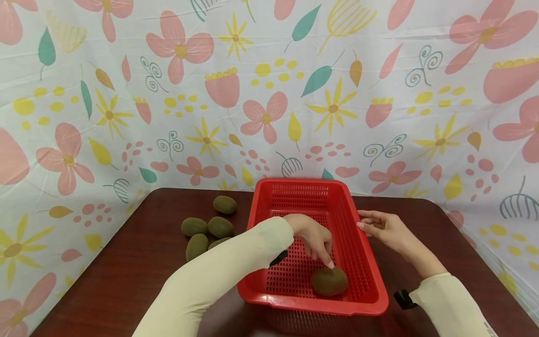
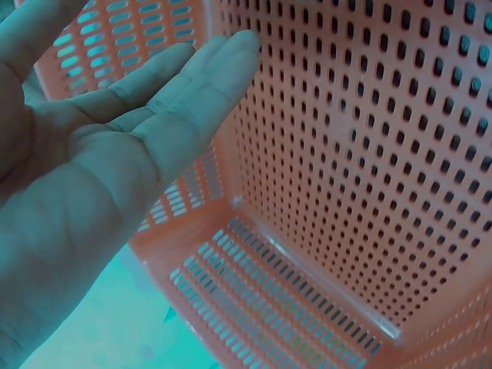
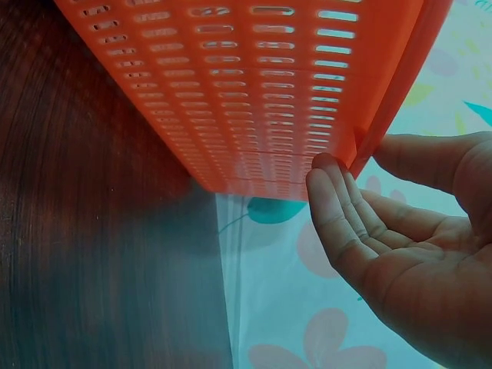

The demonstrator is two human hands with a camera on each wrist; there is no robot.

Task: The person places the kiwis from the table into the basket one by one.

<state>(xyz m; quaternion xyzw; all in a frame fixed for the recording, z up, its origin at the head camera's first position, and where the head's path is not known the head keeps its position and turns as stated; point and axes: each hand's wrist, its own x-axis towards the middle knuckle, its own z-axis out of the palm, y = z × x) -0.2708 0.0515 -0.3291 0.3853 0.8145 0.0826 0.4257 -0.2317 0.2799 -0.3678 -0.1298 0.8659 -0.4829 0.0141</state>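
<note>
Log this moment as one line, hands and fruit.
left hand: touches kiwi in red basket | right hand: holds basket's rim | other kiwis: on table, left of basket

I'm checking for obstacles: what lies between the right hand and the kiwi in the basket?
The basket's right wall: in the head view, the right hand is at its outer side and the kiwi inside.

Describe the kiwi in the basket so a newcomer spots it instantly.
On the dark wooden table stands a red perforated basket. In its near right corner, as the head view shows it, sits a brown oval kiwi at the left grip's fingertip. It's the only one visible inside; the other kiwis lie together on the tabletop, left of the basket.
</note>
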